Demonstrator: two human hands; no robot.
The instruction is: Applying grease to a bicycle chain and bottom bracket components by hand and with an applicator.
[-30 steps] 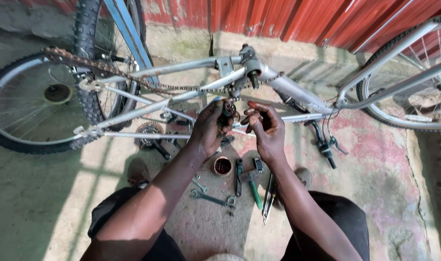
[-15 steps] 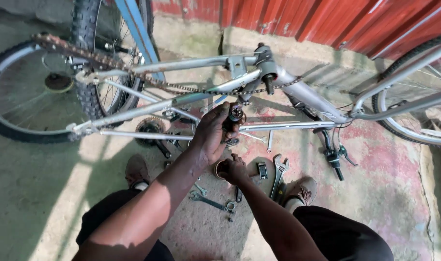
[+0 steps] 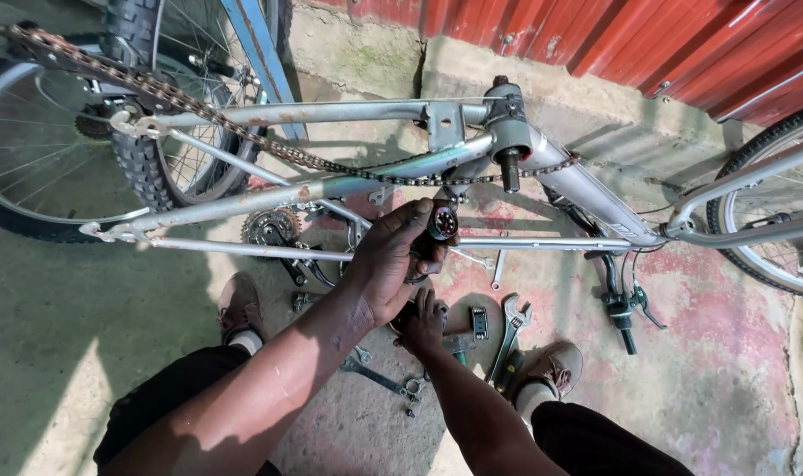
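- Silver-grey bicycle frame (image 3: 348, 185) is seen lying upside down on the concrete floor (image 3: 66, 335); all positions below are taken from its bottom bracket shell (image 3: 511, 132).
- A dark axle stub (image 3: 510, 169) is seen protruding from the shell toward the camera.
- The rusty chain (image 3: 243, 123) is draped over the stays, running from the shell away to the rear wheel (image 3: 58, 150) at far left.
- The left hand (image 3: 392, 264) is held just below and left of the shell, its fingers curled tightly around a small dark cylindrical part (image 3: 442, 223); the round end of the part is turned toward the camera.
- The right hand (image 3: 423, 322) is lowered further below the shell, at floor level, its fingers bent down onto the tools; what is pinched, if anything, cannot be told.
- An adjustable wrench (image 3: 510, 330) lies below the shell, just right of the right hand.
- A combination spanner (image 3: 375, 375) lies below and left of that hand.
- A loose chainring (image 3: 272, 227) is noted well left of the shell, under the frame tubes.
- Red corrugated sheeting (image 3: 648, 44) stands behind the shell.
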